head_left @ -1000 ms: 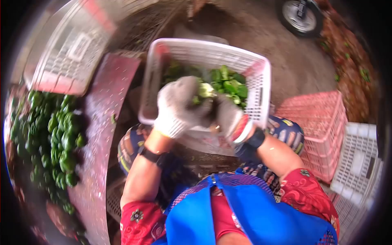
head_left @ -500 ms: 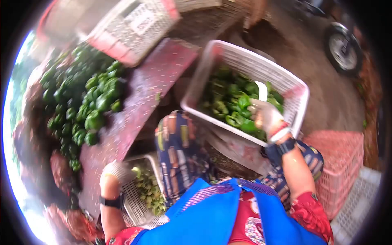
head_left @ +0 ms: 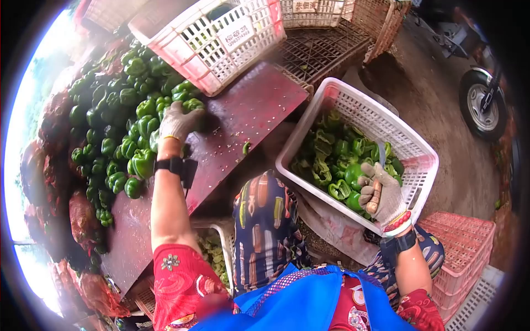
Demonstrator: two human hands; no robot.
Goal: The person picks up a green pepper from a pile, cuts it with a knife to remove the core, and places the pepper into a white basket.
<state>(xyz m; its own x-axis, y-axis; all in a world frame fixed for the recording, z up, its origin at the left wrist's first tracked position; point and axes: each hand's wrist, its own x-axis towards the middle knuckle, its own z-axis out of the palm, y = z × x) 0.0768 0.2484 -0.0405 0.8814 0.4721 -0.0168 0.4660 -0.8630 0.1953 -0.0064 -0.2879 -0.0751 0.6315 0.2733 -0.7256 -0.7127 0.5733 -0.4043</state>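
My left hand (head_left: 179, 122), in a pale work glove, is at the pile of green bell peppers (head_left: 130, 149) on the red board. Its fingers are curled over a green bell pepper (head_left: 193, 105) at the pile's right edge. My right hand (head_left: 386, 196), gloved too, holds a knife by its wooden handle (head_left: 374, 198), over the near right corner of a white crate (head_left: 381, 124). The pale blade points away from me. Below it lie cut green bell peppers (head_left: 339, 171), several of them hollowed or split.
The red board (head_left: 243, 116) slopes along my left. A labelled white crate (head_left: 237, 38) stands on its far end. Between board and knee, a smaller crate (head_left: 227, 243) holds pale green scraps. Pink crates (head_left: 458, 243) are stacked at right; a motorbike wheel (head_left: 482, 105) stands beyond.
My left hand has moved from above the scrap crate up and forward to the pepper pile. My right hand stays at the white crate with the knife, its palm now turned upward. The view has shifted.
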